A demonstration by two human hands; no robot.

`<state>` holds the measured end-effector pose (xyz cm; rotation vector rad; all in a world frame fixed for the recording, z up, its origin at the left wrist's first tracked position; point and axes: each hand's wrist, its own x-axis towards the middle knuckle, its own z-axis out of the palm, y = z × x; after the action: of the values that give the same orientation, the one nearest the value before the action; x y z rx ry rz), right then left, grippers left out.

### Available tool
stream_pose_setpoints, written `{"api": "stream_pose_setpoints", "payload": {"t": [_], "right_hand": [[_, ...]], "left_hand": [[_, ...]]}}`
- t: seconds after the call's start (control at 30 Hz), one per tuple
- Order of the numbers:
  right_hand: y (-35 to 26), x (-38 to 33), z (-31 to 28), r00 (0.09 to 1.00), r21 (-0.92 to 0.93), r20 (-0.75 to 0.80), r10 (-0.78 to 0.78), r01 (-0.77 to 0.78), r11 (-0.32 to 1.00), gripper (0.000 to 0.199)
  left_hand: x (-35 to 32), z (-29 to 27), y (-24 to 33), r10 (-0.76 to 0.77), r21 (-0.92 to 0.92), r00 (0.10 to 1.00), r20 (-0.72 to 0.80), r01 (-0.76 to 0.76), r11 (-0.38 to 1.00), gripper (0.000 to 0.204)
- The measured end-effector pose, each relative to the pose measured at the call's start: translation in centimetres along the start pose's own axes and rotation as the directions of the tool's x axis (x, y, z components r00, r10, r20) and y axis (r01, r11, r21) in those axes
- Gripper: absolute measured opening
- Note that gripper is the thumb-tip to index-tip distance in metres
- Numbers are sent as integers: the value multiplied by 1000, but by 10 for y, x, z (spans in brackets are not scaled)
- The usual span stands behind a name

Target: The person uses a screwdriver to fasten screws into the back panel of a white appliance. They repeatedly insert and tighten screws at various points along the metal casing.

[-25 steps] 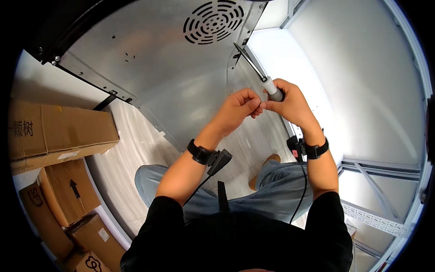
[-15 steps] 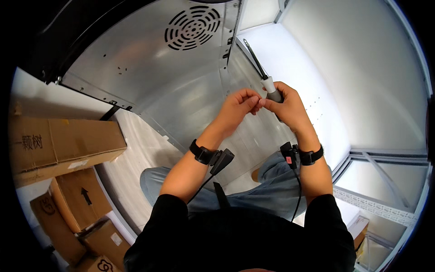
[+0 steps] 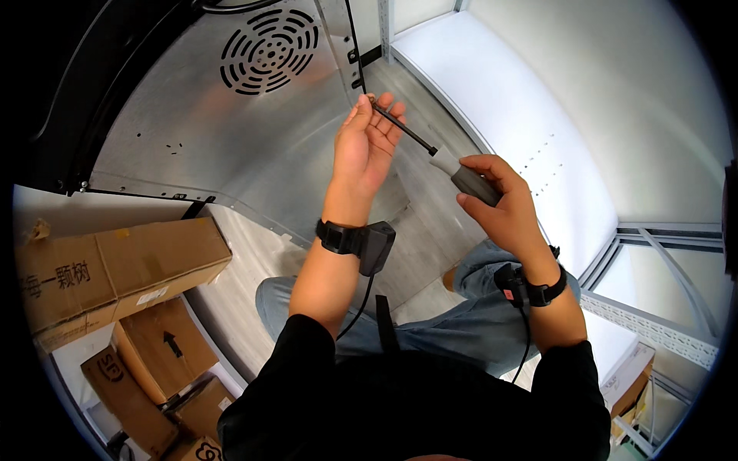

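Observation:
A screwdriver with a grey handle and a long dark shaft [image 3: 413, 136] is in my right hand [image 3: 503, 201], whose fingers wrap the handle. Its shaft points up and left to my left hand [image 3: 365, 150]. There, my thumb and forefinger pinch together at the tip, while the other fingers are spread. Whatever small thing they hold is too small to make out. Both are beside the edge of a large metal panel [image 3: 254, 131], which has a round slotted vent [image 3: 269, 52] and small holes along its edges.
Cardboard boxes [image 3: 165, 346] are stacked at the lower left. A white shelf board [image 3: 492, 84] in a metal frame stands to the right, with a lower rack [image 3: 661, 284] below it. Pale wood-look floor [image 3: 430, 223] lies between. Straps with small black devices [image 3: 377, 247] are on my wrists.
My hands were together over the floor; the left has risen to the panel's edge. The screwdriver has swung from upright to pointing up-left, its tip now at my left fingers. My view has shifted.

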<state>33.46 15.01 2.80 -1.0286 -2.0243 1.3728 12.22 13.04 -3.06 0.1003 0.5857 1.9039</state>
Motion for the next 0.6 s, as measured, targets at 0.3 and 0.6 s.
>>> {"api": "stream_pose_setpoints", "payload": {"t": [0.3, 0.6], "right_hand": [[6, -5, -8, 1000, 71, 7, 14, -14, 997, 38], [0, -6, -13, 994, 64, 53, 98, -101, 993, 40]], "left_hand": [[-4, -4, -4, -5, -47, 999, 44, 7, 999, 18], [-11, -8, -5, 55, 61, 997, 49, -57, 996, 15]]}}
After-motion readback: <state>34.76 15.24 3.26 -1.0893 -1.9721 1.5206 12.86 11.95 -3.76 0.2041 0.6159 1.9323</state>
